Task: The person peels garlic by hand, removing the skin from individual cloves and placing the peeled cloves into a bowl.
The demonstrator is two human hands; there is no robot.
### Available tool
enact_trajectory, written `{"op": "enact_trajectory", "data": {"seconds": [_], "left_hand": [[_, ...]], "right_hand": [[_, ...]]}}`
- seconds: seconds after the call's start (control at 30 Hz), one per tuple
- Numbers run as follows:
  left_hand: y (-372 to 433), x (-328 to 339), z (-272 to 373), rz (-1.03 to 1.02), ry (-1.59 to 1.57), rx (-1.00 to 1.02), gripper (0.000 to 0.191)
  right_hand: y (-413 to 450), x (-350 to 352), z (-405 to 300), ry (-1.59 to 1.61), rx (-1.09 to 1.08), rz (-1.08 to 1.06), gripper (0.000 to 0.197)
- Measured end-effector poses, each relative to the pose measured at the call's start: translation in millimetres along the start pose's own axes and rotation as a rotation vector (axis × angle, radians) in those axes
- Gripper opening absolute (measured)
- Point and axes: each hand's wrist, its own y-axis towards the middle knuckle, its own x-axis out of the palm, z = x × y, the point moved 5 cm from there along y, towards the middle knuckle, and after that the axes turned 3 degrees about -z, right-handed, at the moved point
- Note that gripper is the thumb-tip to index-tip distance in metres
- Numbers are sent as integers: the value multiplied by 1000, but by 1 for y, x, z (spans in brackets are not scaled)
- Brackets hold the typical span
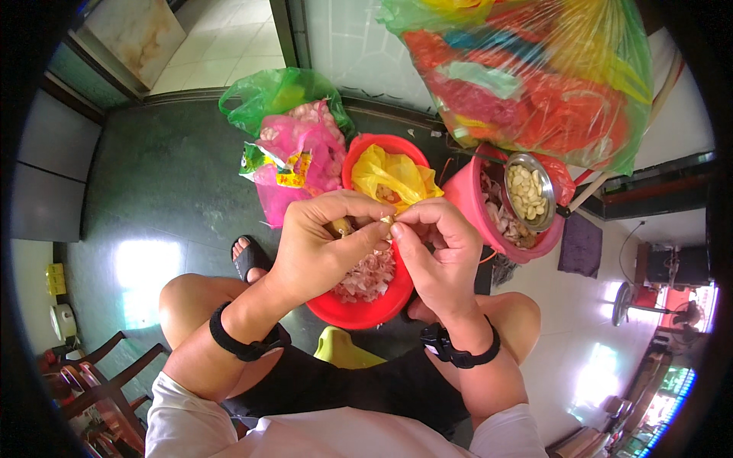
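Between the fingertips of my left hand (pixel 326 246) and my right hand (pixel 438 246) is a small piece of garlic (pixel 387 220). My left palm also holds a brownish handle-like object (pixel 339 226), mostly hidden. Below my hands a red plastic basin (pixel 359 319) holds garlic skins (pixel 369 277). Beyond them stands another red basin (pixel 392 141) with a yellow plastic bag (pixel 372 166) in it, and some cloves inside the bag. At the right, a metal bowl of peeled garlic cloves (pixel 525 192) rests over a pink bucket (pixel 467 189) that contains skins and scraps.
Pink mesh bags of garlic bulbs (pixel 306 166) and a green plastic bag (pixel 286 86) lie at the far left. A large bag stuffed with coloured plastic bags (pixel 527 86) hangs at upper right. A yellow-green plastic object (pixel 341 349) is between my legs.
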Motion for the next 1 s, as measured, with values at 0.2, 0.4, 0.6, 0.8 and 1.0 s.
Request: {"op": "enact_trajectory", "data": {"seconds": [0.2,0.4,0.6,0.8,1.0], "left_hand": [[-2,2,6,22,161,68,26],[-6,5,22,115,505,116,36],[-5,8,22,96,713,370,34],[-8,12,17,1,948,512,36],[-6,15,17,12,856,401,32]], "right_hand": [[-1,1,-2,-141,1,-37,6],[2,4,-8,-274,-59,-27,8],[2,8,-4,-345,-143,-30,9],[0,11,-4,-505,-199,-67,14],[0,10,7,-512,-122,-95,11]]}}
